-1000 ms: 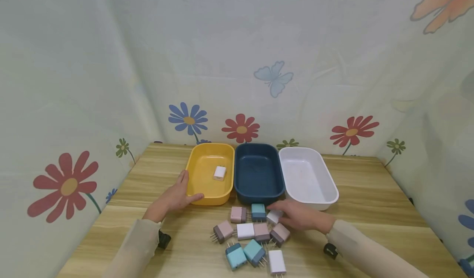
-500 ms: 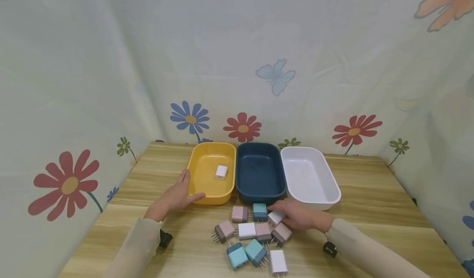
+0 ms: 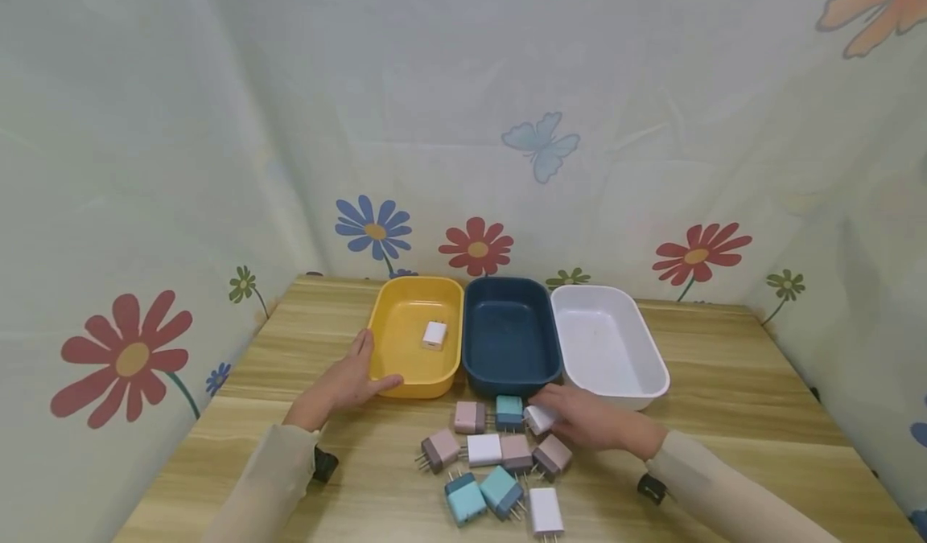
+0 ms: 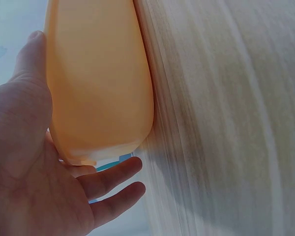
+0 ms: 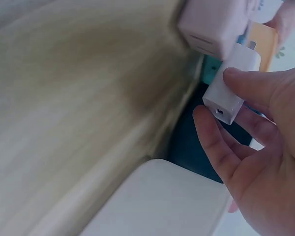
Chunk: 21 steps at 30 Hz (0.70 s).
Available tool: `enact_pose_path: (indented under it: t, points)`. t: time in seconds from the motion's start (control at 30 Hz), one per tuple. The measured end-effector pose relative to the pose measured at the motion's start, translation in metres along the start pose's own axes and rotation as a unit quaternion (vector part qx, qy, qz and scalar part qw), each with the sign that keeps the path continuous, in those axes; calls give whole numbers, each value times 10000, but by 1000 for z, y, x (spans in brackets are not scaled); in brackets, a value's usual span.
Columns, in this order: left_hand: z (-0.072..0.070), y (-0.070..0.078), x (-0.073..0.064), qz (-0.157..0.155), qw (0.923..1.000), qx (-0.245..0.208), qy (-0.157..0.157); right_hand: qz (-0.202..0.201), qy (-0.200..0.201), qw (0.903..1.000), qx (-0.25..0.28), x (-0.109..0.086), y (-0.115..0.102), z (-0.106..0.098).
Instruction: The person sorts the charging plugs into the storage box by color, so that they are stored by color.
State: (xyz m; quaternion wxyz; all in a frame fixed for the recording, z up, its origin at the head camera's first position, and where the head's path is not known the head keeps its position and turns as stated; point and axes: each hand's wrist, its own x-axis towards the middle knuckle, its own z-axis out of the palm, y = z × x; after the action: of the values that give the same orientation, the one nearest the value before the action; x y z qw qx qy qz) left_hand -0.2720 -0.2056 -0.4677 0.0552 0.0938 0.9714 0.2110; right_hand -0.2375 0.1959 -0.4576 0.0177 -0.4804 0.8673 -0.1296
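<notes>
My left hand [image 3: 350, 378] rests at the near left corner of the yellow bin [image 3: 414, 389], thumb along its front and fingers by its left side. In the left wrist view those fingers look loosely extended. A white USB charger plug [image 3: 435, 334] lies inside that bin. With thumb and fingers, my right hand [image 3: 590, 416] pinches another white charger plug [image 5: 227, 91] in front of the dark blue bin [image 3: 514, 383]. Close to its left sits a teal charger plug [image 3: 509, 413]; a pink one [image 5: 206, 29] shows large in the right wrist view.
A white bin [image 3: 630, 400] stands right of the blue one, the bins side by side. Several pink, teal and white charger plugs lie in a cluster on the wooden table [image 3: 731, 414], among them a white plug [image 3: 545, 511] nearest me. A flowered cloth hangs behind.
My right hand's pinched white plug has tilted and risen slightly from its place among the others. The left hand stays at the yellow bin. The head view shifts slightly.
</notes>
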Motion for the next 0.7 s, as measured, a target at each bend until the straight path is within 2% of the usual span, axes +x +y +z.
enact_pose_path:
  t: [0.23,0.53,0.7]
  points:
    - [-1,1,0,-94,9999,-34,-52,321,-78,9994,123,1,-11,-14]
    - [-1,1,-1,-28,10000,-27,-43,244,67,9997,-33,10,-24,-28]
    - [-1,2,-2,-32,10000,-65,-28,357,46,9991,-231,16,-29,-34]
